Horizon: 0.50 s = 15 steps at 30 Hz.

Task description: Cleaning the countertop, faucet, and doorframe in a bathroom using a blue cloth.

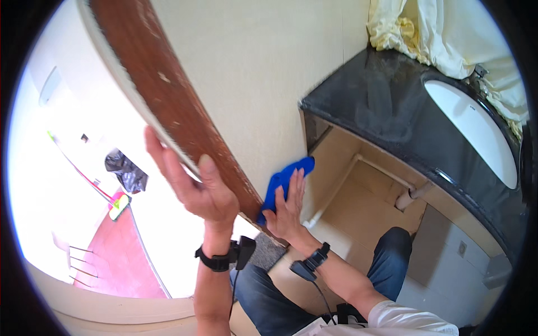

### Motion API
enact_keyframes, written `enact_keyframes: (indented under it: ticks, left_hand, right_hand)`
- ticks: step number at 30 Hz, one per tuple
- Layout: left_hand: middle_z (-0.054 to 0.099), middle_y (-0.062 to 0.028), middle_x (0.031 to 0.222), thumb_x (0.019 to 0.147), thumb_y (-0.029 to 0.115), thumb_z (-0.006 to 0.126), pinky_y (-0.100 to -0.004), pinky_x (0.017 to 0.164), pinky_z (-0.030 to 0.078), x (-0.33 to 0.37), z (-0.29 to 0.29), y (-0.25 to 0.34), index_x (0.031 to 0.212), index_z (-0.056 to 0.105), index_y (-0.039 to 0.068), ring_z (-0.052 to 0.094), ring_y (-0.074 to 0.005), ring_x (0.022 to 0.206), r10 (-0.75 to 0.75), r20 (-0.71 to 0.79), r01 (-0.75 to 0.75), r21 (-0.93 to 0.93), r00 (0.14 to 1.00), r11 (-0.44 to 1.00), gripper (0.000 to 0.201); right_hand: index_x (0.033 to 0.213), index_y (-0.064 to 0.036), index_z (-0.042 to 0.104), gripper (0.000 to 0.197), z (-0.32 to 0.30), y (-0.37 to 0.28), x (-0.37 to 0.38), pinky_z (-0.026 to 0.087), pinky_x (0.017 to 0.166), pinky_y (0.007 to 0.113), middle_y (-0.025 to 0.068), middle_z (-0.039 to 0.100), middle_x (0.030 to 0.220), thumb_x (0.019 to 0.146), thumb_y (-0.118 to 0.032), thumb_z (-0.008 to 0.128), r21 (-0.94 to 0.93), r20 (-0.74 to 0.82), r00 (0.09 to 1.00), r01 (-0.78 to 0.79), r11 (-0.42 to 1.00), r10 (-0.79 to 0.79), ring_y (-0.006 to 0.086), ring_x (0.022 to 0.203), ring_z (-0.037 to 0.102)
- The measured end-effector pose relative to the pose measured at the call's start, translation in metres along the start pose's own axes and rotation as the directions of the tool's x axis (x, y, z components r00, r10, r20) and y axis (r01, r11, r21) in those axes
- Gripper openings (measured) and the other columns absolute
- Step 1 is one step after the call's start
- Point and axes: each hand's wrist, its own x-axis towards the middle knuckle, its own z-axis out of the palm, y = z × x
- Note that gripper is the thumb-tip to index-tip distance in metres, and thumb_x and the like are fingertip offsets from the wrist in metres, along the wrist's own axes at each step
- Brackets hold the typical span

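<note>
While our left hand [196, 187] grips the brown door edge [179, 112], running up-left, our right hand [287, 210] presses the blue cloth [283, 182] flat near its lower end.

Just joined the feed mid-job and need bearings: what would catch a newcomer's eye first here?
First the brown door edge, running diagonally across the middle, gripped by the left hand. Beside it the right hand presses a bright blue cloth against the cream wall low down. At right, a black counter holds a white oval sink.
</note>
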Motion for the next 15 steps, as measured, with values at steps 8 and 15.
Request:
enact_keyframes:
  ticks: [8,15]
  left_hand:
    - [0.024,-0.0182,0.155,0.1,0.009,0.04,-0.0401,0.116,0.02,-0.011,-0.008,-0.005,0.144,0.033,-0.004,0.024,-0.0298,0.143,-0.124,0.004,0.118,-0.338,0.992,0.934,0.047]
    - [0.028,-0.0187,0.154,0.102,0.014,0.035,-0.0421,0.116,0.019,-0.014,-0.009,-0.014,0.143,0.036,-0.003,0.023,-0.0311,0.144,-0.097,-0.011,0.088,-0.339,0.995,0.937,0.044]
  right_hand:
    - [0.138,-0.0209,0.051,0.058,-0.03,-0.078,0.21,0.013,0.108,0.066,0.0203,0.028,0.153,0.084,-0.041,0.062,-0.037,-0.113,0.917,0.382,0.923,-0.384,0.0502,0.139,0.021]
    - [0.135,-0.0216,0.054,0.049,-0.025,-0.088,0.194,0.013,0.107,0.067,0.0195,0.028,0.153,0.092,-0.043,0.052,-0.065,-0.047,0.934,0.351,0.934,-0.355,0.049,0.14,0.02]
